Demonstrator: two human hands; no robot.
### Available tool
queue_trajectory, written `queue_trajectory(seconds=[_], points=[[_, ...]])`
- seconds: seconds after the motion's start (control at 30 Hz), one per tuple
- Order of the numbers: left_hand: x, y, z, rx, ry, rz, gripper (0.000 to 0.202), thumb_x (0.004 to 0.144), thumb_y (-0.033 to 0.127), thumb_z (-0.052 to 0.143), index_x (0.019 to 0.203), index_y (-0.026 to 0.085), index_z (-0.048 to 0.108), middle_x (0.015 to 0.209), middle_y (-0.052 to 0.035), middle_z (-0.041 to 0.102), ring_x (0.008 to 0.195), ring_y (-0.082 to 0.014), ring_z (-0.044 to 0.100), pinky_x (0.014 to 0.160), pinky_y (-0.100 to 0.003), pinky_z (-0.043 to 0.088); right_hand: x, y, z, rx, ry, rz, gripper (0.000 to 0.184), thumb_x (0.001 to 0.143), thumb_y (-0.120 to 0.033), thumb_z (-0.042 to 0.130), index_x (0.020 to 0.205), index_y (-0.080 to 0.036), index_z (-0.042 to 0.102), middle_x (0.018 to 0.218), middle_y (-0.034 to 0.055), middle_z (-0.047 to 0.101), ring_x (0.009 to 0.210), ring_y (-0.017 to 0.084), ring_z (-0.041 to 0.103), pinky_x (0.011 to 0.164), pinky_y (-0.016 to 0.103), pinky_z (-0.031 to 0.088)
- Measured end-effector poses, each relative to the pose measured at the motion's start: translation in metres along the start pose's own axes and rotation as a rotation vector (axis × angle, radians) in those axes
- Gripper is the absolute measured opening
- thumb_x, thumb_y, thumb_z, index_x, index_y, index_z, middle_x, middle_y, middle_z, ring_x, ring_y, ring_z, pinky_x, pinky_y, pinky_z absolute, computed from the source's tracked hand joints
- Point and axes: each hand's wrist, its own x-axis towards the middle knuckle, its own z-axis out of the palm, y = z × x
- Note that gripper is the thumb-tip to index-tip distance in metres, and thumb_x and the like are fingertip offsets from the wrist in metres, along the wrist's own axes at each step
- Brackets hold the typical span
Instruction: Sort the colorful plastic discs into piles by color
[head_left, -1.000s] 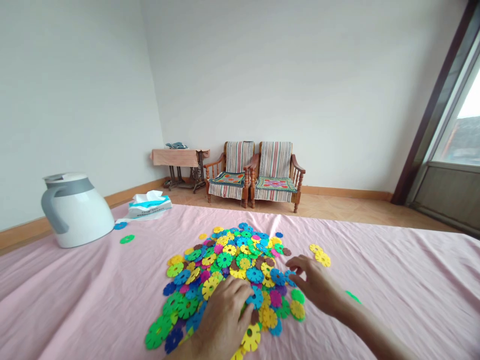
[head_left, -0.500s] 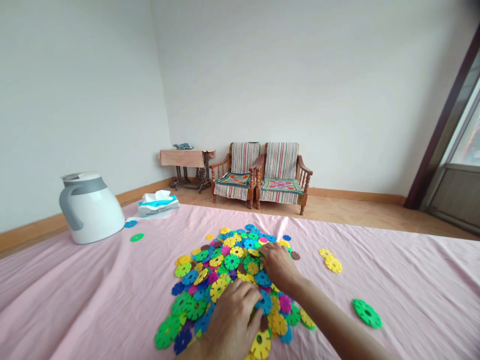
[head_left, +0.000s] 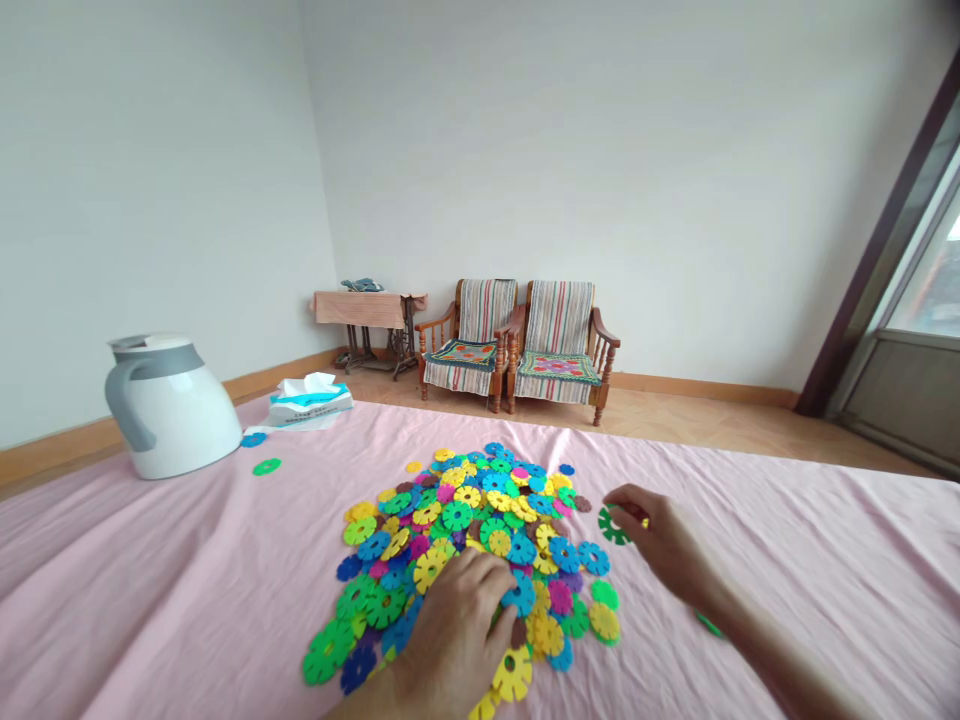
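A heap of flat plastic snowflake discs in yellow, green, blue, pink and brown lies on the pink tablecloth. My left hand rests on the near side of the heap, fingers bent down onto the discs; I cannot make out whether it grips one. To the right of the heap, my right hand pinches a dark green disc just above the cloth. A bit of yellow shows under its fingers. A green disc peeks out beside my right forearm.
A white jug with a grey handle stands at the far left of the table. A tissue pack lies behind it, with loose blue and green discs nearby. Two wooden armchairs and a small table stand against the far wall.
My right hand has pulled out of the heap to the right, now with a dark green disc in its fingers. It covers the yellow discs that lay there. My left hand has stayed put.
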Motion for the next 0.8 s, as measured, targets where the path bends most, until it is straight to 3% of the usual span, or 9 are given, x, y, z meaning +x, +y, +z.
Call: queue_trajectory(seconds=[0.1, 0.17, 0.27, 0.33, 0.5, 0.67, 0.8], points=[[-0.001, 0.0, 0.001, -0.001, 0.013, -0.004, 0.019, 0.081, 0.007, 0.057, 0.092, 0.021, 0.065, 0.093, -0.0021, 0.064, 0.093, -0.0212, 0.054, 0.086, -0.035, 0.045, -0.01, 0.037, -0.034, 0.011, -0.031, 0.079, 0.026, 0.078, -0.037, 0.045, 0.071, -0.018, 0.06, 0.058, 0.0016, 0.06, 0.055, 0.016, 0.055, 0.053, 0.026, 0.041], [-0.001, 0.0, 0.002, -0.005, 0.019, -0.007, 0.019, 0.081, 0.007, 0.057, 0.092, 0.021, 0.065, 0.094, -0.0019, 0.064, 0.094, -0.0213, 0.054, 0.086, -0.036, 0.044, -0.019, 0.057, -0.052, 0.028, -0.126, 0.158, 0.023, 0.073, -0.037, 0.05, 0.064, -0.019, 0.06, 0.054, -0.0002, 0.059, 0.052, 0.014, 0.053, 0.051, 0.024, 0.039], [-0.001, -0.001, 0.003, -0.011, 0.019, -0.006, 0.02, 0.081, 0.007, 0.057, 0.092, 0.022, 0.065, 0.094, -0.0016, 0.064, 0.094, -0.0212, 0.054, 0.086, -0.036, 0.044, -0.03, 0.078, -0.064, 0.078, -0.313, 0.253, 0.018, 0.068, -0.033, 0.054, 0.061, -0.019, 0.061, 0.053, -0.0011, 0.059, 0.051, 0.013, 0.052, 0.05, 0.023, 0.037], [0.0, -0.002, 0.003, -0.014, 0.021, -0.001, 0.02, 0.081, 0.007, 0.057, 0.092, 0.022, 0.064, 0.094, -0.0014, 0.064, 0.093, -0.021, 0.054, 0.086, -0.035, 0.044, -0.033, 0.086, -0.066, 0.072, -0.348, 0.26, 0.017, 0.066, -0.032, 0.054, 0.061, -0.018, 0.064, 0.055, 0.0002, 0.062, 0.053, 0.014, 0.055, 0.051, 0.024, 0.038], [-0.001, -0.001, 0.004, -0.012, 0.028, -0.008, 0.021, 0.08, 0.006, 0.056, 0.092, 0.022, 0.064, 0.094, -0.0014, 0.064, 0.094, -0.0212, 0.054, 0.086, -0.035, 0.044, -0.019, 0.074, -0.05, -0.099, -0.14, 0.167, 0.023, 0.071, -0.037, 0.052, 0.064, -0.02, 0.066, 0.061, 0.0024, 0.067, 0.061, 0.018, 0.06, 0.059, 0.027, 0.042], [-0.001, -0.002, 0.004, -0.018, 0.017, -0.001, 0.021, 0.081, 0.006, 0.057, 0.092, 0.022, 0.063, 0.094, -0.0009, 0.064, 0.094, -0.0209, 0.054, 0.087, -0.035, 0.044, 0.017, 0.042, -0.015, -0.119, -0.151, 0.108, 0.019, 0.08, -0.031, 0.051, 0.079, -0.019, 0.066, 0.074, 0.0029, 0.068, 0.074, 0.019, 0.063, 0.068, 0.027, 0.045], [-0.002, -0.003, 0.004, -0.002, 0.004, 0.0, 0.018, 0.081, 0.008, 0.058, 0.091, 0.022, 0.063, 0.096, -0.0013, 0.064, 0.094, -0.0212, 0.053, 0.087, -0.035, 0.044, 0.055, 0.03, 0.016, -0.19, -0.154, 0.19, 0.016, 0.082, -0.024, 0.058, 0.093, -0.013, 0.064, 0.09, 0.0075, 0.068, 0.086, 0.02, 0.062, 0.078, 0.032, 0.047]])
